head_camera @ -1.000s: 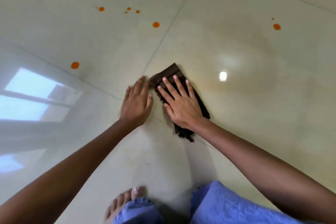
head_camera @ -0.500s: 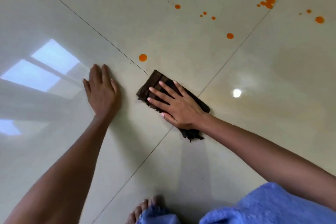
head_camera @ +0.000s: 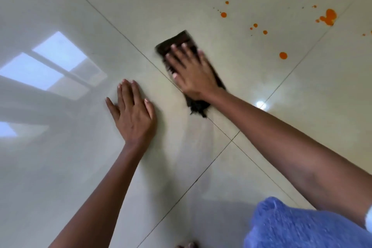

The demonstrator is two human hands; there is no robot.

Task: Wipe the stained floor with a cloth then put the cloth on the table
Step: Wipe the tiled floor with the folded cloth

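The right hand (head_camera: 191, 74) lies flat on the cloth (head_camera: 177, 41), fingers straight and spread, pressing it to the floor (head_camera: 60, 167). The left hand (head_camera: 132, 115) is released, palm down on the bare tile just beside it, gripping nothing. Since half a second ago the right hand has pushed the cloth farther away from the body and across a tile seam, and the orange spot that lay just beyond the cloth no longer shows. The left hand has stayed flat on the floor.

The cloth is dark brown, folded into a long strip with a frayed, fringed end trailing under the wrist; its edges are blurred. The floor is glossy pale cream tile with thin dark seams (head_camera: 231, 140) that cross below the right forearm. It mirrors a window (head_camera: 58, 60) and a small round light (head_camera: 260, 104). Round orange stains (head_camera: 283, 55) of various sizes dot the tiles up and to the right, apart from the cloth. A blue fuzzy garment (head_camera: 302, 225) fills the lower right corner, with toes (head_camera: 187, 245) at the bottom edge.
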